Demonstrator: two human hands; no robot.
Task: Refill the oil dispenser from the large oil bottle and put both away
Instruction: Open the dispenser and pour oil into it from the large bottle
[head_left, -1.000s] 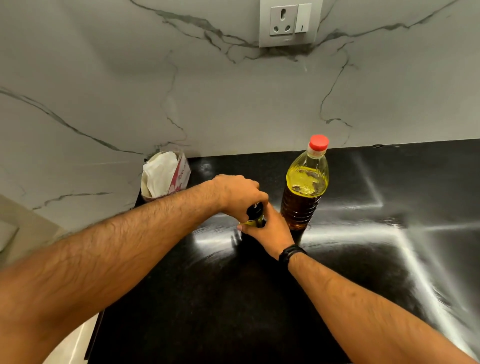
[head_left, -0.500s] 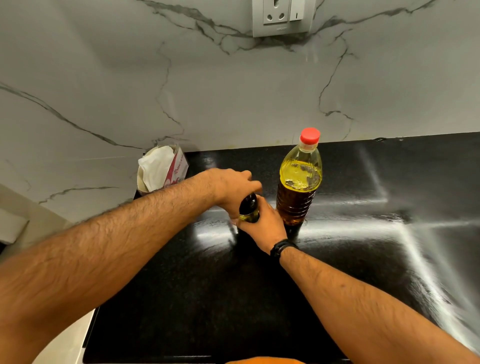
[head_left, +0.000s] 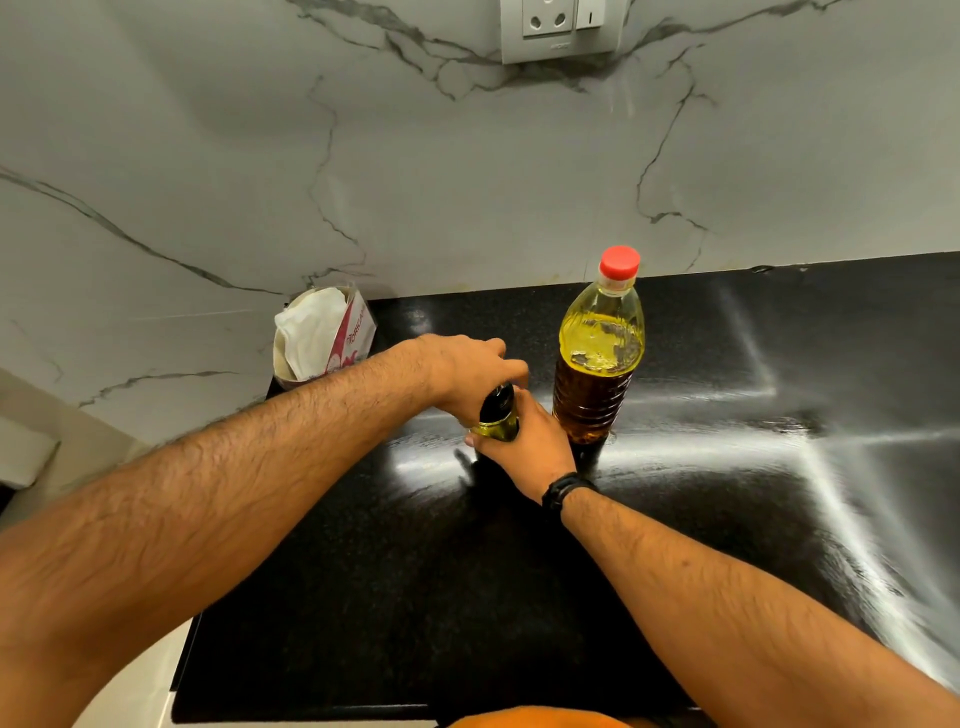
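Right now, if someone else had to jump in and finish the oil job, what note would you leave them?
Left hand: closed over the top of the small oil dispenser, gripping its dark cap end.
Right hand: wrapped around the dispenser's body, steadying it on the black counter.
Large oil bottle: upright on the counter just right of the dispenser, red cap on, mostly full.
Tissue box: back left by the wall, not part of the job.
Done: both containers are out on the counter.
Left: get the dispenser's top off, uncap the big bottle, pour, close both, put both away.
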